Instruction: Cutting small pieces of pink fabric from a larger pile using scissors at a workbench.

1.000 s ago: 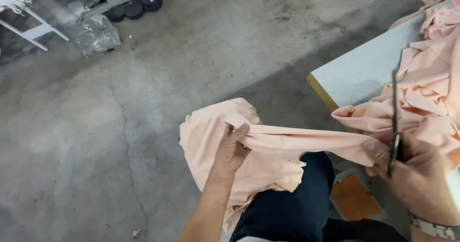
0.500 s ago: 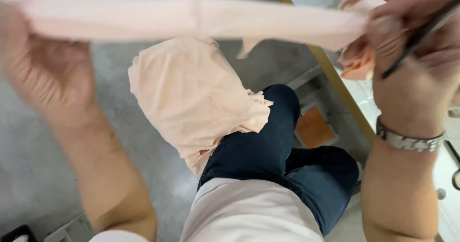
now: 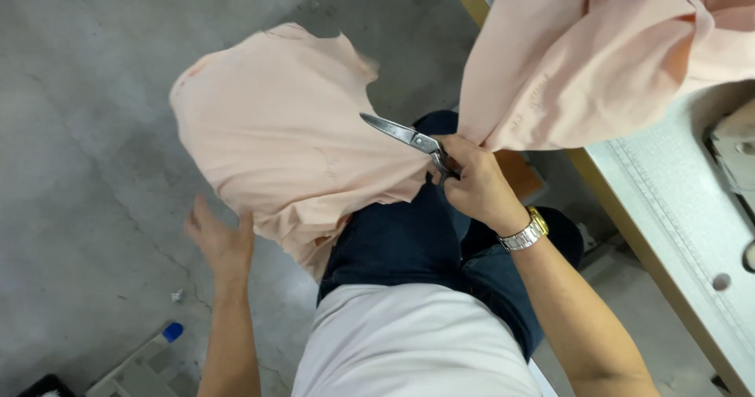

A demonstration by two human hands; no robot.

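Gripping scissors (image 3: 409, 139) by the handles, the right hand (image 3: 472, 185) also pinches a fold of peach cloth (image 3: 582, 67) that hangs from the table (image 3: 668, 216). The blades point left over a second peach piece (image 3: 275, 137) draped on the lap. The left hand (image 3: 220, 244) is open, fingers spread, just under that piece's lower edge, holding nothing.
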